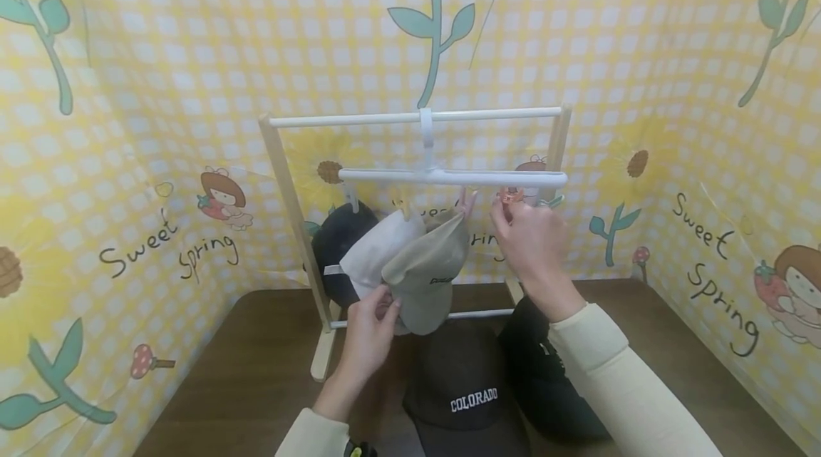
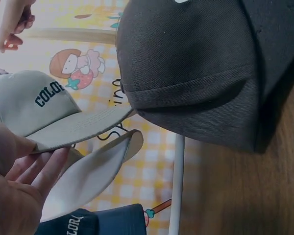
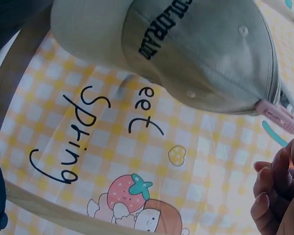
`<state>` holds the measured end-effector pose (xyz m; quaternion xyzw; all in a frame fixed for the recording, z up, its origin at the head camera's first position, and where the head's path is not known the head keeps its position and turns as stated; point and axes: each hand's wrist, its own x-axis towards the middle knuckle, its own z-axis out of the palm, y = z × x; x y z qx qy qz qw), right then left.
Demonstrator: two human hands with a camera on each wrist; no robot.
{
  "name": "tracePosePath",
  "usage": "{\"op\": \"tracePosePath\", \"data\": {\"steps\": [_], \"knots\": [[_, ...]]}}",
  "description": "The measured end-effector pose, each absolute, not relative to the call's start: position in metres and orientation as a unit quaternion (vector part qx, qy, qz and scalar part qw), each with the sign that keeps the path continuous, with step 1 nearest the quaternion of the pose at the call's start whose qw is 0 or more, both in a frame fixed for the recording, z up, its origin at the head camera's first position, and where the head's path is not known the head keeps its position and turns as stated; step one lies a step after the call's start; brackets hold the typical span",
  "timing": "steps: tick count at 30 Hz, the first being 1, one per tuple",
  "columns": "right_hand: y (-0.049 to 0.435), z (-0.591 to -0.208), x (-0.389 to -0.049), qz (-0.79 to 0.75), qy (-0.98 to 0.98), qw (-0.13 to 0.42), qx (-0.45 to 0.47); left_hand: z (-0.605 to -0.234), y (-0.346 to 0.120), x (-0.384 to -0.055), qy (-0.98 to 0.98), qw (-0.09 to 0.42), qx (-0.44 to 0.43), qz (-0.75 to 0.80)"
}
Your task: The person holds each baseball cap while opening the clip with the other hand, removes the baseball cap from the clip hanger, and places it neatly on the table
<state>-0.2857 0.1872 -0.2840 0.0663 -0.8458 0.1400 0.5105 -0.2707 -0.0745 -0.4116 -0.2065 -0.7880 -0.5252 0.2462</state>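
A beige cap [image 1: 428, 264] with dark lettering hangs by a pink clip [image 1: 470, 204] from a white hanger [image 1: 391, 176]. My left hand [image 1: 370, 332] pinches the edge of its brim between thumb and fingers; the left wrist view shows this hand [image 2: 19, 171] at the brim close up. To the right of the pink clip, my right hand [image 1: 535, 243] grips an orange clip [image 1: 511, 194] below the hanger bar. In the right wrist view, the curled fingers of that hand [image 3: 279, 196] appear beside the beige cap, and the orange clip is hidden.
Behind the beige cap hang a white cap [image 1: 378, 250] and a dark cap [image 1: 340, 243]. A wooden rack [image 1: 285, 200] carries the hanger. A dark brown COLORADO cap [image 1: 465, 364] and a black cap [image 1: 551, 393] lie in front on the table [image 1: 212, 378]. A green clip [image 1: 551, 201] hangs at right.
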Motion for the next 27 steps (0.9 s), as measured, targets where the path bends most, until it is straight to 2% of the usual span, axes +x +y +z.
{"op": "tracePosePath", "data": {"steps": [4, 11, 27], "knots": [[0.181, -0.284, -0.287, 0.141, -0.838, 0.515, 0.113, -0.412, -0.074, -0.270, -0.785, 0.246, -0.206, -0.530], [0.166, -0.280, -0.288, 0.174, -0.851, 0.470, 0.160, -0.413, -0.072, -0.271, -0.783, 0.240, -0.204, -0.536], [0.149, -0.266, -0.304, 0.141, -0.866, 0.474, 0.073, -0.413, -0.065, -0.273, -0.794, 0.228, -0.205, -0.526]]}}
